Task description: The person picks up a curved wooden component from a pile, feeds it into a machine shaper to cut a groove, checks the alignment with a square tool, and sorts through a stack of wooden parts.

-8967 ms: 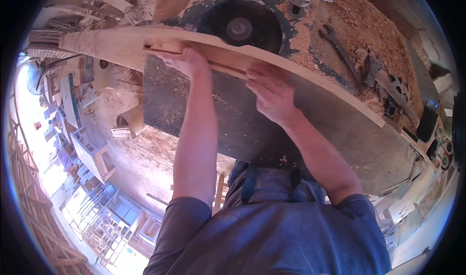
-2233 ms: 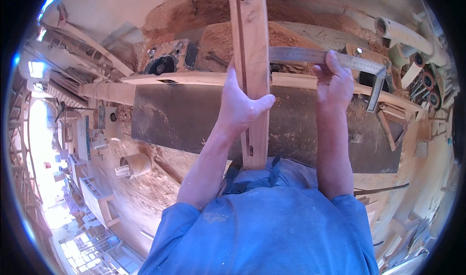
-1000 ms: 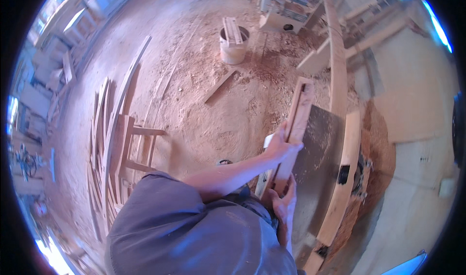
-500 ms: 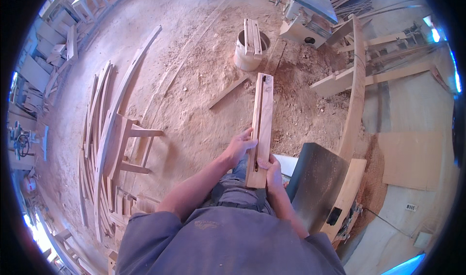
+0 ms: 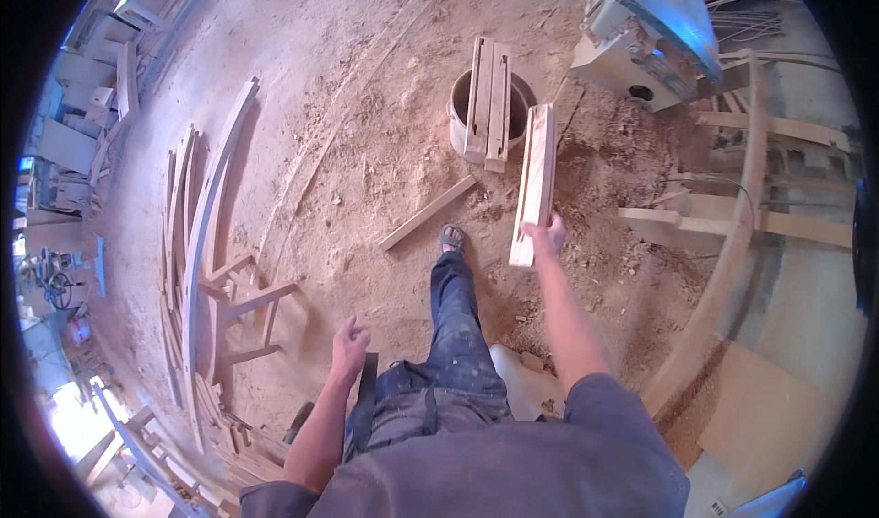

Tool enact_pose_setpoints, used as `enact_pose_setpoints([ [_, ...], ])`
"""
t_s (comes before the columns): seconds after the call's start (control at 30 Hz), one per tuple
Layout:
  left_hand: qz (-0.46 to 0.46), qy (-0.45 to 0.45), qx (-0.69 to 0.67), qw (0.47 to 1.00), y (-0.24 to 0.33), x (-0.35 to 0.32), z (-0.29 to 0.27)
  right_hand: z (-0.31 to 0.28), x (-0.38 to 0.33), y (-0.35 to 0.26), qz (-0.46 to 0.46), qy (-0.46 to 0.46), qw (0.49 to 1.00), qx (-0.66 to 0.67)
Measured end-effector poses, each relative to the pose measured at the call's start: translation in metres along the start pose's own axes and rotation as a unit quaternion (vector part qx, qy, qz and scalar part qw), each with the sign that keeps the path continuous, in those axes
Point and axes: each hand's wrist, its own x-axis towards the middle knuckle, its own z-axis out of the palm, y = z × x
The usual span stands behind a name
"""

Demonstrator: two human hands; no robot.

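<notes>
My right hand (image 5: 548, 236), arm stretched forward, grips the near end of a pale wooden piece (image 5: 534, 184). That piece points away from me, a little to the right of a round bucket (image 5: 520, 86). Two similar slotted wooden pieces (image 5: 479, 102) lie side by side across the bucket's rim. My left hand (image 5: 350, 346) hangs apart from everything at my left side, its fingers loosely curled with nothing seen in them.
A loose wooden strip (image 5: 427, 212) lies on the dusty floor ahead of my foot. Long boards (image 5: 209, 188) and a wooden frame (image 5: 252, 303) are on the left. A machine (image 5: 632, 51) stands far right, and a long curved beam (image 5: 723, 262) runs along the right.
My left hand has let go of the wooden piece and dropped to my left. My right hand has carried it forward and right, turning its slotted face away. I have moved closer to the bucket.
</notes>
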Motion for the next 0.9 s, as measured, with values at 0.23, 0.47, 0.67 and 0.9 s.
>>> enact_pose_setpoints([
  [0.23,-0.112,0.057,0.044,0.991,0.0,-0.014,0.016,0.08,0.202,-0.054,-0.043,0.019,0.978,-0.203],
  [0.47,-0.176,0.074,-0.023,0.981,-0.003,-0.027,0.055,0.13,0.265,-0.028,-0.049,-0.215,0.96,-0.175],
  [0.67,-0.069,0.087,-0.026,0.993,-0.001,-0.033,0.064,0.135,0.18,-0.008,-0.048,-0.29,0.917,-0.27],
  [0.9,0.055,0.143,-0.066,0.986,-0.051,-0.058,0.023,0.133,0.056,0.101,-0.06,-0.447,0.869,-0.205],
])
